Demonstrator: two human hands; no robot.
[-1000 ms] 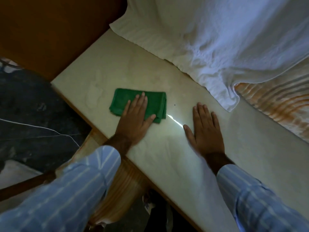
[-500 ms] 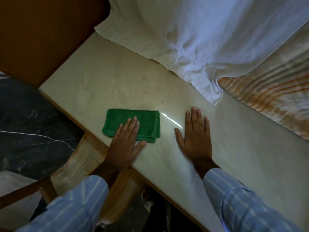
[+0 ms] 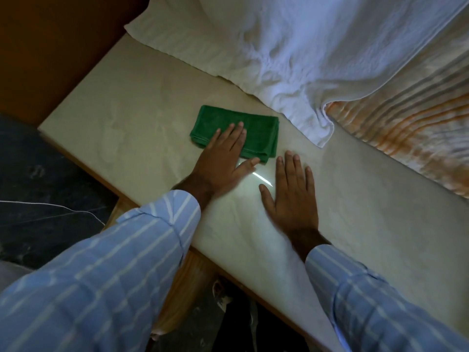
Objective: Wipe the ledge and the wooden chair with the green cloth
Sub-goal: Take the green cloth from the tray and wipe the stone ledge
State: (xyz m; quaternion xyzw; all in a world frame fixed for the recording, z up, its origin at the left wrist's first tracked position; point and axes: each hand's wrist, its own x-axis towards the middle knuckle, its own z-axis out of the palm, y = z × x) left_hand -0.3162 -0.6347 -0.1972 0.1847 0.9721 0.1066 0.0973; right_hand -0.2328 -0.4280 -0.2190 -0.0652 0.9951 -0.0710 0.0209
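Dim light falls over a pale, polished ledge (image 3: 132, 102) that runs diagonally from the upper left to the lower right, with a thin wooden trim along its near edge. A bright streak of reflected light sits on the stone between my two hands. Along the far edge of the ledge a rumpled white towel (image 3: 291, 54) hangs down, its lower hem spilling onto the stone, and to its right shows a fabric with orange and grey stripes (image 3: 411, 123). At the far left end stands a dark brown wooden panel (image 3: 50, 47).

My green cloth (image 3: 256, 130) lies folded into a rectangle about the middle of the ledge, nearer the far edge than the near one, just short of the towel's hanging corner. My left hand (image 3: 223, 158) lies flat with its fingers spread, the fingertips pressing on the near half of the cloth and the thumb stretched out along the cloth's near right corner; it grips nothing, only pushes down. My right hand (image 3: 291, 196) rests palm down on the bare stone just beside the cloth's right end, fingers straight and loose, holding nothing.

Both forearms wear light blue sleeves (image 3: 101, 275) with pale stripes. Below the near edge of the ledge, under my left arm, part of a light wooden chair (image 3: 193, 280) shows, and further left the floor is dark and blurred.
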